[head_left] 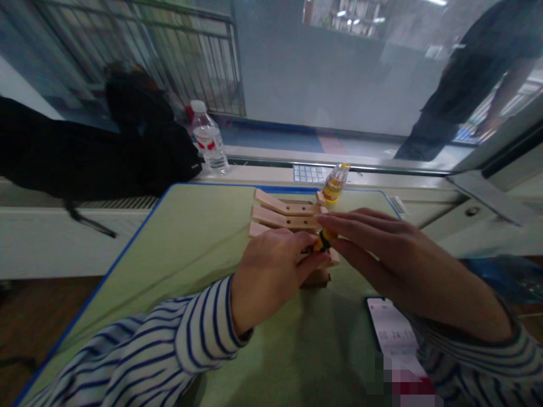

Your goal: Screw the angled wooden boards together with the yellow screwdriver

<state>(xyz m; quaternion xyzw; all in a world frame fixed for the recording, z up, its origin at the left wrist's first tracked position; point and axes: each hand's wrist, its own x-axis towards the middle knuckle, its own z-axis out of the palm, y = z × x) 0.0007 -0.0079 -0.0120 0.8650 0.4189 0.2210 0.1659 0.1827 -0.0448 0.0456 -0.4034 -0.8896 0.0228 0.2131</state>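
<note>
A small screwdriver (324, 239) with a yellow-and-black handle is between my hands. My left hand (271, 265) is closed, with thumb and forefinger pinching the lower end of the handle. The fingertips of my right hand (382, 243) are closed on its upper end. Under and behind them is a wooden assembly (292, 219) of pale angled slats, some with two dark holes each. My left hand hides its near part, and the screwdriver's tip is out of sight.
The assembly stands on a pale green table (169, 254) with a blue edge. A phone (392, 328) showing a timer lies by my right forearm. Behind are a small yellow-labelled bottle (335, 185), a water bottle (208, 141) on the sill, and a black bag (148, 135) at left.
</note>
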